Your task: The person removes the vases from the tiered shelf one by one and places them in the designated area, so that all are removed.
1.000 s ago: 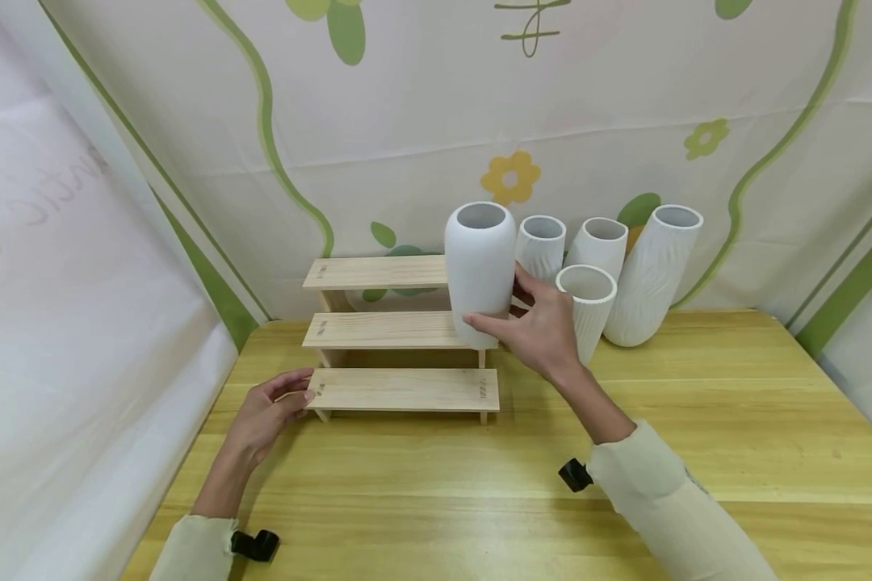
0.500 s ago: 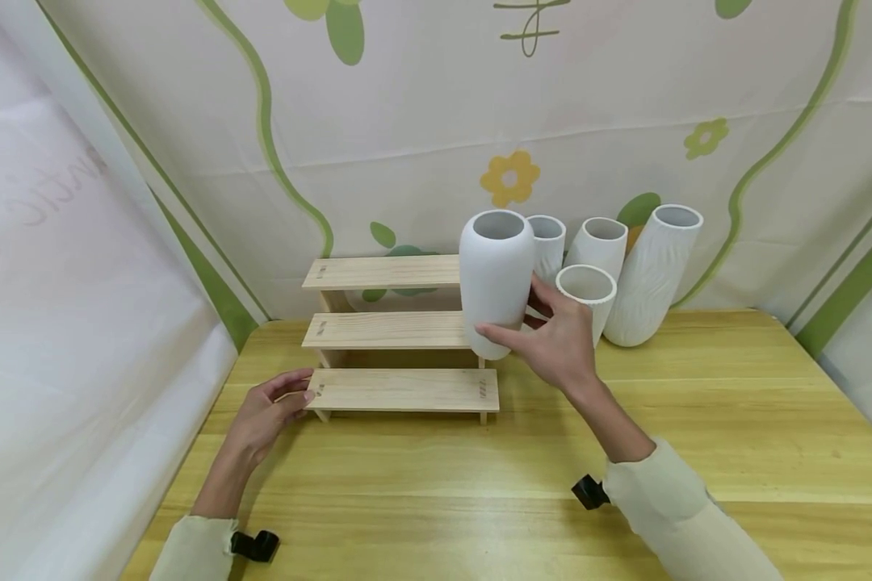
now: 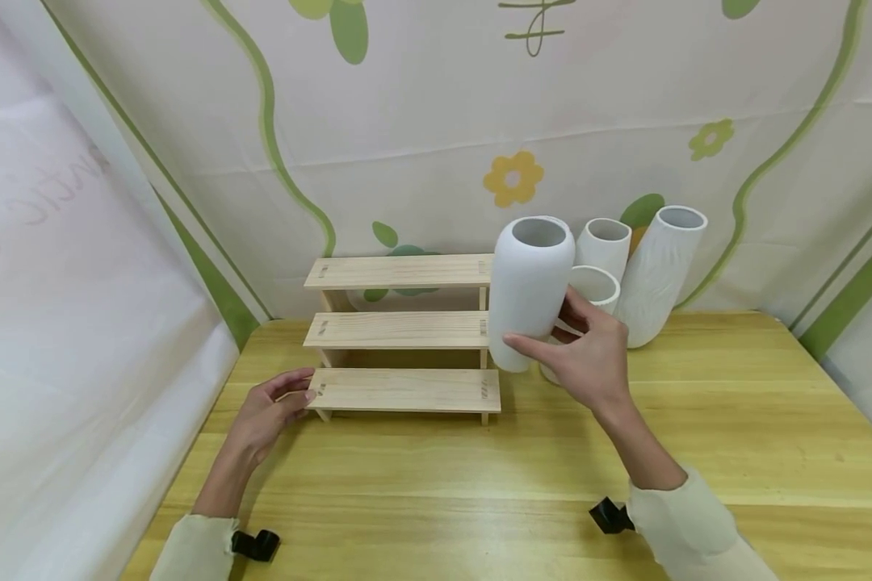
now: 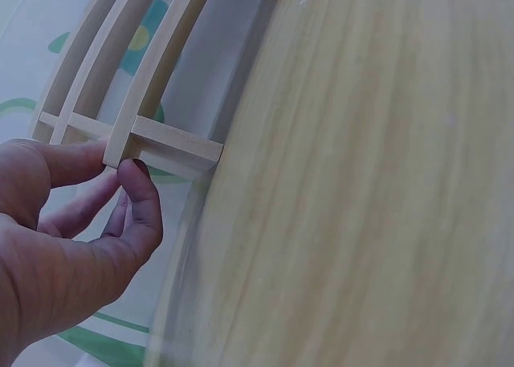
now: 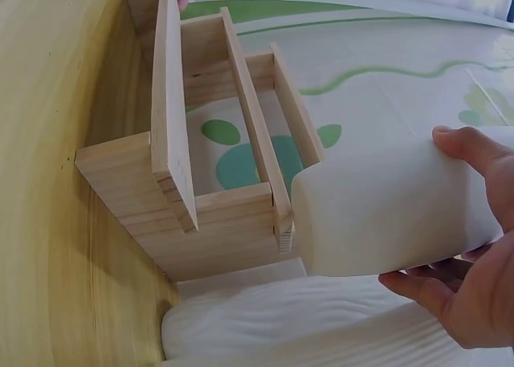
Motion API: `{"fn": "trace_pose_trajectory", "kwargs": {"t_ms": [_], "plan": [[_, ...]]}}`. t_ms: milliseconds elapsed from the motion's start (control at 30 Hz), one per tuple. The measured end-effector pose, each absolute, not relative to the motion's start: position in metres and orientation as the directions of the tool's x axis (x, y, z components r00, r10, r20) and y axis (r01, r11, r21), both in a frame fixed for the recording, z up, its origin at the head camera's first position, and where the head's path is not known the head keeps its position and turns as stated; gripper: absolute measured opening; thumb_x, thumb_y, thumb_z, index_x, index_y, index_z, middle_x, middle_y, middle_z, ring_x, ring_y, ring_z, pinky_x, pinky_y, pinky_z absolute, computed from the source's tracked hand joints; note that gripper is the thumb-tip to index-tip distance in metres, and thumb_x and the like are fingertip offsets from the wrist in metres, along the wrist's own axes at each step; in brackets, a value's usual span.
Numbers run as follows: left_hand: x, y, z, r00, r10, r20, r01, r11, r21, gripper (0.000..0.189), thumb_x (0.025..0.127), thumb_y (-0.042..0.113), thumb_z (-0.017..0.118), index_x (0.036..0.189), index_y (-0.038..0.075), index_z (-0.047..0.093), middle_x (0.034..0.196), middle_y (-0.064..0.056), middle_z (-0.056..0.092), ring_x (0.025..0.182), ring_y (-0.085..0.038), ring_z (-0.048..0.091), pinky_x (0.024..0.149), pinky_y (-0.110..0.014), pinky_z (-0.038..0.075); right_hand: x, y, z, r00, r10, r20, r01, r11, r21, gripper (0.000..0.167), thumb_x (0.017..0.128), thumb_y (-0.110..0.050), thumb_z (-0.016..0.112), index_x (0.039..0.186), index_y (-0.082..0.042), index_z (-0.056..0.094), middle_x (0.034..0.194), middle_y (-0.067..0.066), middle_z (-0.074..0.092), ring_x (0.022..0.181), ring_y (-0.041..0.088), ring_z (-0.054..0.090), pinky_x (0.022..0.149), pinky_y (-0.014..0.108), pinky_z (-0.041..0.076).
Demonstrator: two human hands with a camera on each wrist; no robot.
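A smooth white vase [image 3: 530,282] is gripped low on its body by my right hand [image 3: 592,355], thumb in front and fingers behind. It is held upright just right of a three-step wooden shelf [image 3: 403,391]. In the right wrist view the vase [image 5: 385,206] lies across the picture, its base near the shelf's end. My left hand [image 3: 265,415] pinches the left end of the lowest board; in the left wrist view thumb and forefinger of that hand [image 4: 88,238] close on the board's corner [image 4: 120,146].
Behind and right of the held vase stand several white vases: a ribbed one [image 3: 597,284], a smaller one [image 3: 605,246] and a tall leaning one [image 3: 661,274]. A printed cloth backdrop [image 3: 421,105] rises behind the wooden table [image 3: 407,500].
My right hand has carried the smooth vase right and slightly down, from in front of the shelf's right end to beside it. My left hand has stayed on the lowest board.
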State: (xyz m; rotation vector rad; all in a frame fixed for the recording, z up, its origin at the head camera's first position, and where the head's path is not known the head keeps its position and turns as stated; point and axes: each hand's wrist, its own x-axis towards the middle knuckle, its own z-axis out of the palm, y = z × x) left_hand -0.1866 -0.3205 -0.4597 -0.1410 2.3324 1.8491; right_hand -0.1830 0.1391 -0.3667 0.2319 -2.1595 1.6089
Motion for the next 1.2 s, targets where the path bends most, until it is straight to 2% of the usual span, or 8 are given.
{"fn": "trace_pose_trajectory", "kwargs": {"t_ms": [200,433,633,967,1200], "plan": [[-0.187,-0.321,-0.46,-0.983,0.028,-0.182,-0.171,0.225,0.959,0.058,0.108,0.019,0.069,0.159,0.001,0.048,0.136,-0.005,0.055,0.107,-0.004,0.065,0.092,-0.021,0.06,-0.173,0.145,-0.367,-0.9,0.129,0.417,-0.362,0.316,-0.877,0.077,0.071,-0.015,0.103,0.142,-0.018,0.071,0.129,0.009,0.076,0.111,0.012,0.076,0.088,0.019,0.062],[-0.186,-0.321,-0.463,-0.989,0.038,-0.145,-0.133,0.231,0.964,0.058,0.107,0.017,0.069,0.158,-0.001,0.049,0.132,-0.003,0.057,0.106,-0.005,0.065,0.093,-0.023,0.061,-0.164,0.151,-0.368,-0.908,0.151,0.39,-0.325,0.333,-0.885,0.081,0.071,-0.015,0.104,0.144,-0.017,0.069,0.13,0.013,0.076,0.108,0.008,0.075,0.088,0.02,0.063],[-0.186,-0.321,-0.463,-0.99,0.04,-0.133,-0.12,0.234,0.965,0.057,0.107,0.017,0.069,0.157,-0.002,0.049,0.131,-0.003,0.058,0.106,-0.005,0.065,0.093,-0.023,0.062,-0.159,0.157,-0.371,-0.898,0.159,0.411,-0.34,0.342,-0.876,0.08,0.068,-0.011,0.104,0.141,-0.015,0.071,0.126,0.012,0.077,0.104,0.003,0.075,0.086,0.02,0.063],[-0.185,-0.321,-0.463,-0.99,0.04,-0.133,-0.12,0.239,0.964,0.057,0.107,0.017,0.069,0.157,-0.002,0.05,0.133,-0.004,0.057,0.106,-0.005,0.065,0.093,-0.024,0.062,-0.151,0.172,-0.379,-0.899,0.189,0.396,-0.3,0.393,-0.869,0.08,0.067,-0.01,0.104,0.14,-0.013,0.072,0.119,0.001,0.077,0.103,-0.001,0.073,0.083,0.017,0.062],[-0.186,-0.32,-0.462,-0.989,0.04,-0.141,-0.127,0.242,0.962,0.056,0.108,0.017,0.068,0.158,-0.001,0.049,0.135,-0.006,0.056,0.108,-0.005,0.066,0.094,-0.023,0.061,-0.146,0.184,-0.382,-0.895,0.211,0.393,-0.282,0.416,-0.864,0.078,0.067,-0.009,0.104,0.138,-0.011,0.071,0.114,-0.013,0.075,0.102,-0.003,0.072,0.081,0.014,0.061]]}}
